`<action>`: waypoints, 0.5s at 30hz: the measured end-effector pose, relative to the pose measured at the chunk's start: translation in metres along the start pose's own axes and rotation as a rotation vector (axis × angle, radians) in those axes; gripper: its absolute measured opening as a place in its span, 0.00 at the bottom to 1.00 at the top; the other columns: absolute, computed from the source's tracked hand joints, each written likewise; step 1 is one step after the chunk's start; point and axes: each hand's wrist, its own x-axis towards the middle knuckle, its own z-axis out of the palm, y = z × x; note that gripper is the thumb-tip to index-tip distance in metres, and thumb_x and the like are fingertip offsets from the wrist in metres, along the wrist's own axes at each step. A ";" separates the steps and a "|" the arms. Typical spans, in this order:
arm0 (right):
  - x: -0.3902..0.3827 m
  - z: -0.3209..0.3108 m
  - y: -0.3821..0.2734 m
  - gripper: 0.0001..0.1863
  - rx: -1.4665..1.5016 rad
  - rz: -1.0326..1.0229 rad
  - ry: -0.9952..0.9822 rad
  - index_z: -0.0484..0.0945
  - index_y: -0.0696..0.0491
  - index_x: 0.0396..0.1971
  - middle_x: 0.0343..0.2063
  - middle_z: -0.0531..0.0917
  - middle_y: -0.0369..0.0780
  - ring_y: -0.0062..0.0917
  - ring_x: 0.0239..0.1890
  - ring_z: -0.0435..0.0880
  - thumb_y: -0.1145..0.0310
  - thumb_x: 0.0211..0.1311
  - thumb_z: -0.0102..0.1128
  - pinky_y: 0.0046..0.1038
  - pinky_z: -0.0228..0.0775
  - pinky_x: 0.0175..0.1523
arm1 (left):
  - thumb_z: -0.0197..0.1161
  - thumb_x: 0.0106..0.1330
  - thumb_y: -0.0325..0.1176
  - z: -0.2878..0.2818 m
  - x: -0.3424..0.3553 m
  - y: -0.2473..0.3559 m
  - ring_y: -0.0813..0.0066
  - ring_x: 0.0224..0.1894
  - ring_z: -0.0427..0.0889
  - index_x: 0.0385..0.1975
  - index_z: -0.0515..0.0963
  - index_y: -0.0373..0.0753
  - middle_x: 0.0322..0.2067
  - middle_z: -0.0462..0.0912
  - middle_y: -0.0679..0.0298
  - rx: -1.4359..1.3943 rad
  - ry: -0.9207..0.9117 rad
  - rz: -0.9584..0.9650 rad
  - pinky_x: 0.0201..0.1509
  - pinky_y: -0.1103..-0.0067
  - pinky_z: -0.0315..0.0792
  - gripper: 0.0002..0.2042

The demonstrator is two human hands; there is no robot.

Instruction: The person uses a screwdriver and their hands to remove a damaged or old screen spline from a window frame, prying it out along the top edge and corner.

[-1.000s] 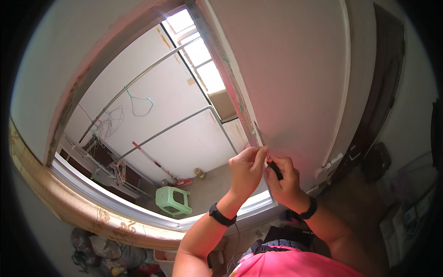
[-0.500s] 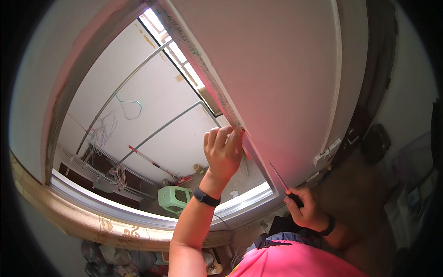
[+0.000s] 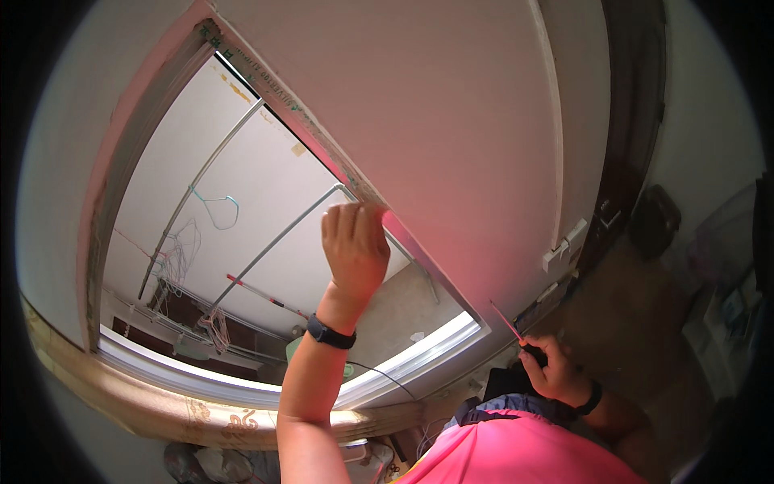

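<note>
My left hand (image 3: 355, 246), a dark band on its wrist, is raised against the right side of the window frame (image 3: 282, 101). Its fingers are curled closed at the frame's edge, and whatever they hold, if anything, is hidden behind the knuckles. That side of the frame carries printed marks and rough, patchy residue. Lower down on the right, my right hand (image 3: 564, 377) grips the orange and black handle of a screwdriver (image 3: 507, 321). Its thin shaft points up and left beside the wall, apart from the frame.
Beyond the opening are metal rails (image 3: 278, 246), a teal hanger (image 3: 218, 210) and a red-handled pole (image 3: 258, 293). A patterned sill (image 3: 242, 421) runs below, with bags under it. A power strip (image 3: 566, 246) is on the right wall, near a dark door frame (image 3: 625, 145).
The view has shifted, and the opening appears turned and farther left. My left hand stays at the frame's edge; the reddish strip seen beside its fingers no longer shows. The screwdriver stays in my right hand.
</note>
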 end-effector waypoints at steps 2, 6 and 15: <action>-0.005 0.001 -0.004 0.16 0.005 0.019 0.009 0.72 0.61 0.50 0.41 0.86 0.49 0.37 0.40 0.89 0.78 0.64 0.63 0.31 0.80 0.46 | 0.63 0.57 0.16 -0.006 0.011 0.000 0.59 0.34 0.74 0.33 0.77 0.37 0.30 0.77 0.60 -0.024 0.026 -0.040 0.39 0.68 0.68 0.08; -0.008 0.002 -0.003 0.16 0.015 0.023 0.019 0.73 0.61 0.49 0.41 0.86 0.48 0.37 0.40 0.89 0.79 0.64 0.63 0.31 0.80 0.45 | 0.62 0.59 0.16 -0.012 0.029 -0.004 0.59 0.34 0.74 0.33 0.77 0.35 0.30 0.78 0.59 -0.031 0.062 -0.048 0.38 0.68 0.69 0.07; -0.005 0.001 -0.010 0.15 -0.023 -0.003 0.033 0.73 0.61 0.49 0.39 0.86 0.49 0.38 0.39 0.89 0.78 0.64 0.64 0.32 0.81 0.44 | 0.62 0.64 0.19 -0.035 0.060 -0.015 0.64 0.32 0.76 0.31 0.78 0.35 0.28 0.78 0.61 -0.002 0.138 -0.086 0.36 0.72 0.70 0.03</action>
